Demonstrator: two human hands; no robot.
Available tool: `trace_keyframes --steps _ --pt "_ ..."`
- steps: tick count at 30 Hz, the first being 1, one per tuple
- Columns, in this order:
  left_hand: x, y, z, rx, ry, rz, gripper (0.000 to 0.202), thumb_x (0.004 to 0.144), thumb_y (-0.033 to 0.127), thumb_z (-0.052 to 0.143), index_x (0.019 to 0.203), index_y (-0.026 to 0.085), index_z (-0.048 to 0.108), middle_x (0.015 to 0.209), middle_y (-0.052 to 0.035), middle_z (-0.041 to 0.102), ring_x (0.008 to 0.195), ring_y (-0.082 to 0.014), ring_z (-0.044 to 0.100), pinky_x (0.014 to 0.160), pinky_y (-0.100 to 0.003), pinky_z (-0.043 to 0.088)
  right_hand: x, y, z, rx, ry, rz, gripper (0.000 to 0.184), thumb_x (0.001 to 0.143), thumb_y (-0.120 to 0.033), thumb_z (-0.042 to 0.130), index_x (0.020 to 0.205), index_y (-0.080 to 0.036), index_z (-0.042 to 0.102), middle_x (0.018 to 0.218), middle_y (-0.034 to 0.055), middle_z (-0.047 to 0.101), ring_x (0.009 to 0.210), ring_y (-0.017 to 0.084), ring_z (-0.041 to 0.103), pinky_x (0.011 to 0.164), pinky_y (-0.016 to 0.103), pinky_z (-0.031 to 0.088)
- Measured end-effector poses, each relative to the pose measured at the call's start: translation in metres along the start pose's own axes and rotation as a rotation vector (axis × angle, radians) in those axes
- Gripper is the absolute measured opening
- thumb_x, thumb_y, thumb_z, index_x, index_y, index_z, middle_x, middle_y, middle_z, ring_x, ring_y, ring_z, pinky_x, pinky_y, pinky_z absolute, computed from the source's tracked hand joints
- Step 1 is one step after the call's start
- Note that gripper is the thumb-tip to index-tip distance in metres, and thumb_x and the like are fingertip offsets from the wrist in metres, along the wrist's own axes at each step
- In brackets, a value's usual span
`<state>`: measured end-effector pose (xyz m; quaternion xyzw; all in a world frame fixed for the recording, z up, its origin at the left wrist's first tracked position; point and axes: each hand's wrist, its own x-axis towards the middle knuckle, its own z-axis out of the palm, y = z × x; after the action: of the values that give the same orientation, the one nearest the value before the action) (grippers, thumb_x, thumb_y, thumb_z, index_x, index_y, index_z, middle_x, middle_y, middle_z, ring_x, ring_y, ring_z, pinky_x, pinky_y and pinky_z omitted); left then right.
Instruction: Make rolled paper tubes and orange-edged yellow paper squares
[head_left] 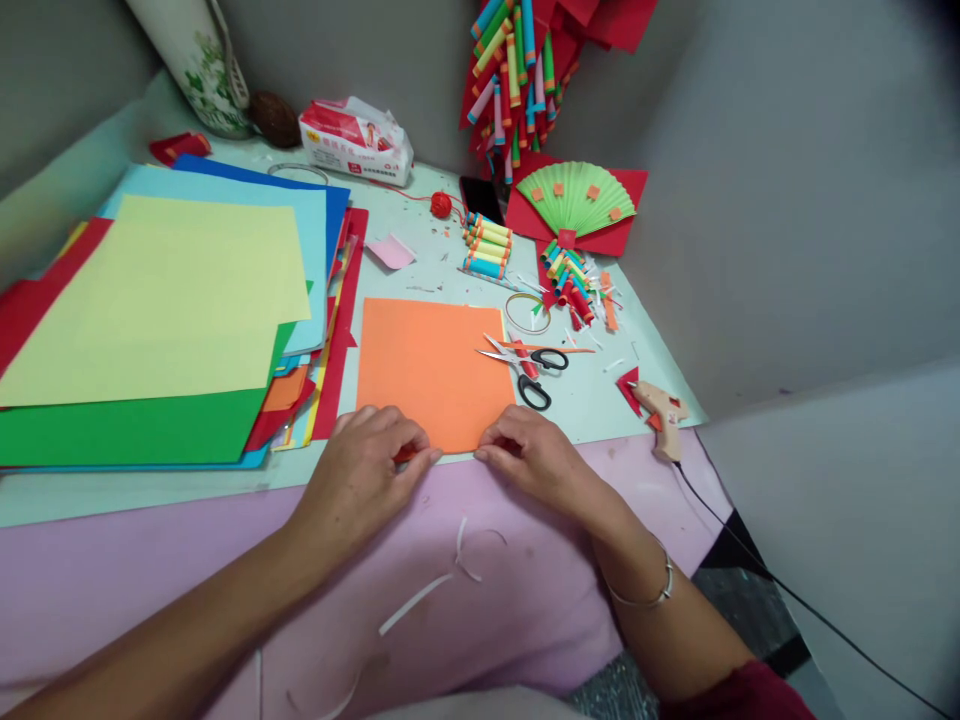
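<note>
An orange paper sheet lies flat on the table in front of me. My left hand pinches its near edge at the left, fingers curled together. My right hand pinches the same near edge at the right, also closed on the paper. Black-handled scissors lie just right of the sheet, partly on its corner, beside a thin orange strip.
A stack of large coloured sheets fills the left. Small rolled paper tubes, a green paper fan on red card, a tape ring, a glue gun with its cord, a tissue pack and paper scraps surround the work area.
</note>
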<state>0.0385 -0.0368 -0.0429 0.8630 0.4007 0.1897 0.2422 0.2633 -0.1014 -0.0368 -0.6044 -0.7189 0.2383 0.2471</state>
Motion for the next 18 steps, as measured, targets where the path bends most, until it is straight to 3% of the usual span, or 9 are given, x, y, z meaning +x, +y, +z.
trace_keyframes --steps 18 --pt "0.0 0.004 -0.003 -0.066 -0.042 -0.084 0.019 0.086 0.035 0.058 0.073 0.023 0.064 0.077 -0.0007 0.066 0.078 -0.0206 0.054 0.077 -0.037 0.039 -0.003 -0.001 -0.012 0.064 -0.008 0.106 0.013 0.087 -0.014 0.064 0.076 -0.02 0.068 0.079 -0.0002 0.064 0.074 0.014 0.057 0.069 0.026 0.044"
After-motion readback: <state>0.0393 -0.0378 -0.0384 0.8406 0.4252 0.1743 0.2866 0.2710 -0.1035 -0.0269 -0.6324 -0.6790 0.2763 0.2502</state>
